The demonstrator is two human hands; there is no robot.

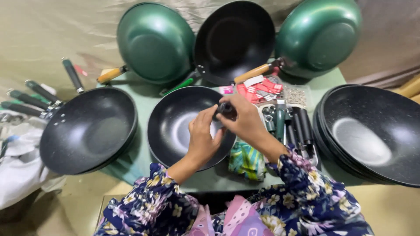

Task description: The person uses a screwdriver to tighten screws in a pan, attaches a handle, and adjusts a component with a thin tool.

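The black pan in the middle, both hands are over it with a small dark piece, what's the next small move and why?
Probably lower the small dark piece to the rim of the middle black pan and line it up there. Both the left hand and right hand pinch it above that pan, which shows no handle, while loose dark handles lie alongside.

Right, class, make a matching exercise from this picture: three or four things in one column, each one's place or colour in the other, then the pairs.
Things
1. stack of black pans
2. green pan with the wooden handle
3. small dark part
4. red packets

Descriptions
A. pinched in the right hand
B. propped up, back left
C. far right of the table
D. behind the hands, beside bare handles

Pairs: 1-C, 2-B, 3-A, 4-D
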